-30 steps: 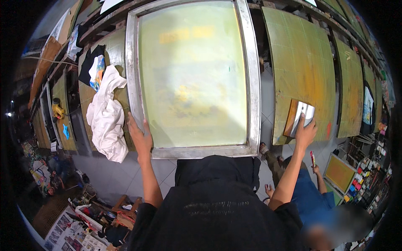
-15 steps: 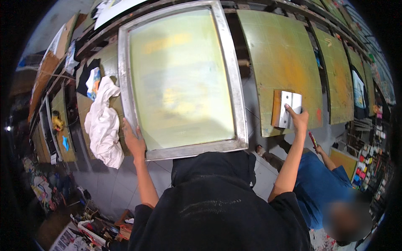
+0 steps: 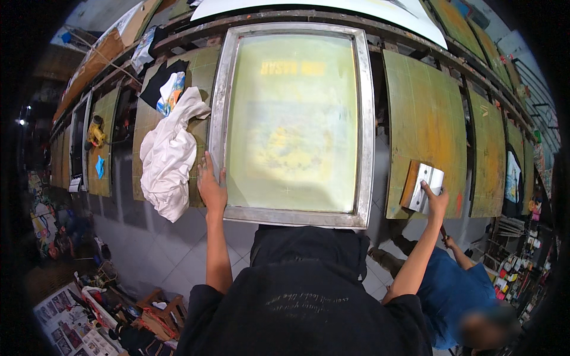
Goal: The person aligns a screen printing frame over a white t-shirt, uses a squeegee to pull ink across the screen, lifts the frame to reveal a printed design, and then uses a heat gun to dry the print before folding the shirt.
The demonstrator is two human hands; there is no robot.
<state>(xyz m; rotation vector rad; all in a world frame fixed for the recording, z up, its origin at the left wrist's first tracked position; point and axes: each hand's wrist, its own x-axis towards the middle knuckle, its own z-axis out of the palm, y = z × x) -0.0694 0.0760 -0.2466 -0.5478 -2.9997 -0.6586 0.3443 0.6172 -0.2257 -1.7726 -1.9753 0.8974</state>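
Note:
My left hand (image 3: 211, 184) grips the lower left side of a large metal-framed mesh screen (image 3: 297, 136), thumb and fingers at its edge. The screen is pale yellow-green with faint yellow and grey printed shapes. My right hand (image 3: 436, 196) holds a silver squeegee (image 3: 433, 181) with a brown blade, over the lower part of a worn green board (image 3: 424, 107) right of the screen. Left of the screen a crumpled white cloth (image 3: 166, 154) lies on another board, beside a black garment (image 3: 155, 83) with a colourful print.
More boards (image 3: 487, 154) line both sides along a dark rail. A yellow tool (image 3: 97, 132) sits on a left board. A person in a blue top (image 3: 451, 291) is low at the lower right, near shelves of small containers. Clutter (image 3: 83, 320) fills the lower left over the tiled floor.
My view has swung and shifted, so the screen and boards sit differently in the picture. My hands keep their holds on the frame and squeegee. The person in blue has moved slightly.

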